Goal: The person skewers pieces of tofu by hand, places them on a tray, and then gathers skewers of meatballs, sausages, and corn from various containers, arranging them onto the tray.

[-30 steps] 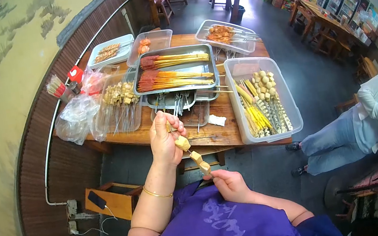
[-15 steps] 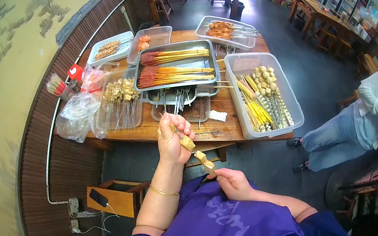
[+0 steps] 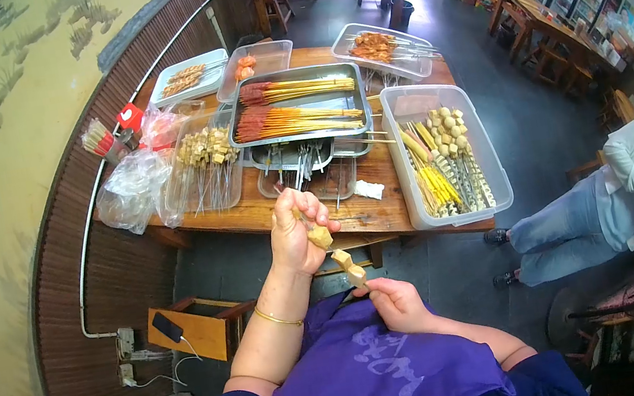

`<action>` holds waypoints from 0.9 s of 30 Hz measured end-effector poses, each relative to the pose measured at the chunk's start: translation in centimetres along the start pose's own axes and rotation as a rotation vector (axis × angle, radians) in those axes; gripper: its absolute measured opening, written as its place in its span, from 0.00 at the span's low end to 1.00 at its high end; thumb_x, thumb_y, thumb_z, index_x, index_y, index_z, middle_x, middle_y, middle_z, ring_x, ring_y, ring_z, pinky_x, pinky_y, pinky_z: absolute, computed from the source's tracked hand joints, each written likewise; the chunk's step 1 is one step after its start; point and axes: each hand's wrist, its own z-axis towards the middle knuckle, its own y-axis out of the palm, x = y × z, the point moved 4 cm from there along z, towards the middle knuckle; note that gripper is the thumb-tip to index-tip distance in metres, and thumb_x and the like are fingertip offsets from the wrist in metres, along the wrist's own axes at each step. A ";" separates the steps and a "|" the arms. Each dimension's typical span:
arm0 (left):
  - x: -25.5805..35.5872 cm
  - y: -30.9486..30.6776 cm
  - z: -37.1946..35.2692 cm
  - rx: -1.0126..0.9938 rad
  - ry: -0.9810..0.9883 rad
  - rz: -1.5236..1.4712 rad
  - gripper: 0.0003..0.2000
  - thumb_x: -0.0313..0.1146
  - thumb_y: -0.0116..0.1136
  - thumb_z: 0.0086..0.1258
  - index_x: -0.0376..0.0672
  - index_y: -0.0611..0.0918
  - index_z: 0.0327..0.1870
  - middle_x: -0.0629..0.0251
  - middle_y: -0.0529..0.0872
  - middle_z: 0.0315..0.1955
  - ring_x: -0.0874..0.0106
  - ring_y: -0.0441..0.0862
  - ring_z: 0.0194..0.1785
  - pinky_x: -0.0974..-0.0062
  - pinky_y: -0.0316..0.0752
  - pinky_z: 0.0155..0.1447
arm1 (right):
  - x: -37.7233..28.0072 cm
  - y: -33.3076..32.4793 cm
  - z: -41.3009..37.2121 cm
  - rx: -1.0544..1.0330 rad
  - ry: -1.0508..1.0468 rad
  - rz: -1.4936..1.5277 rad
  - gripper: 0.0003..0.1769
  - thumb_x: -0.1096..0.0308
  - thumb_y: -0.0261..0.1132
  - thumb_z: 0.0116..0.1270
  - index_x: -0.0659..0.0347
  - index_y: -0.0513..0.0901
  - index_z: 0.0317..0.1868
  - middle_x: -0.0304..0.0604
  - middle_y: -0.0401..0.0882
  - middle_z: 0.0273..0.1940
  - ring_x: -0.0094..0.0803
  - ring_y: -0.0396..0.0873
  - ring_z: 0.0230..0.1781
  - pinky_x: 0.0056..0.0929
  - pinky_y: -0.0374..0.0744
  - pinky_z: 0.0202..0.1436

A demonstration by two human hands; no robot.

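My left hand (image 3: 297,230) is raised near the table's front edge, its fingers wrapped round a pale tofu-like cube (image 3: 320,237) and what looks like a thin skewer. Lower and to the right, my right hand (image 3: 397,304) pinches the end of a skewer that bears more pale cubes (image 3: 350,267). A small gap separates the two groups of cubes. Beyond my hands, a metal tray (image 3: 331,101) holds red meat skewers, and a plastic tub (image 3: 498,177) at the right holds balls and yellow skewered food. Skewered cubes (image 3: 205,148) lie in the left container.
Clear plastic bags (image 3: 135,192) and a cup of sticks (image 3: 99,140) are at the table's left. A wooden stool (image 3: 210,337) with a phone (image 3: 166,327) stands below. A person (image 3: 585,218) stands at the right, holding something dark.
Both hands and their cubes appear slightly further right and lower. The table and trays have also shifted slightly in view. Both grips look the same.
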 end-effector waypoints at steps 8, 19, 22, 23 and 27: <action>-0.6 0.9 0.1 -0.044 0.018 0.016 0.19 0.49 0.43 0.78 0.47 0.71 0.28 0.70 0.71 0.23 0.75 0.74 0.30 0.66 0.83 0.36 | -0.3 -0.3 0.8 0.106 -0.122 0.032 0.11 0.76 0.53 0.70 0.65 0.82 0.47 0.47 0.83 0.37 0.30 0.82 0.37 0.26 0.78 0.44; 0.2 0.4 1.2 0.044 -0.072 0.028 0.19 0.48 0.38 0.80 0.42 0.76 0.49 0.62 0.80 0.37 0.68 0.80 0.39 0.68 0.81 0.47 | -1.0 -2.0 1.4 0.139 -0.076 0.121 0.12 0.74 0.51 0.74 0.66 0.80 0.48 0.28 0.71 0.23 0.13 0.65 0.21 0.15 0.65 0.26; 1.6 -1.5 1.7 0.028 -0.041 -0.100 0.11 0.35 0.44 0.78 0.41 0.74 0.53 0.57 0.81 0.50 0.64 0.81 0.52 0.63 0.77 0.59 | -1.0 -3.1 1.1 0.152 0.014 0.190 0.12 0.73 0.51 0.74 0.65 0.81 0.48 0.28 0.70 0.23 0.13 0.63 0.21 0.16 0.64 0.25; 2.0 -2.2 1.9 0.044 -0.007 -0.125 0.10 0.32 0.45 0.77 0.41 0.74 0.53 0.56 0.81 0.51 0.63 0.80 0.53 0.61 0.77 0.60 | -1.1 -3.2 1.0 0.129 0.013 0.188 0.12 0.73 0.50 0.75 0.66 0.80 0.48 0.26 0.68 0.20 0.12 0.61 0.18 0.15 0.61 0.22; 3.7 -2.3 2.0 -0.001 -0.007 -0.334 0.09 0.28 0.47 0.76 0.41 0.76 0.52 0.59 0.79 0.59 0.63 0.79 0.58 0.61 0.76 0.63 | -1.2 -3.0 0.3 0.026 -0.012 0.024 0.12 0.74 0.52 0.73 0.65 0.81 0.47 0.34 0.76 0.28 0.18 0.71 0.27 0.19 0.69 0.32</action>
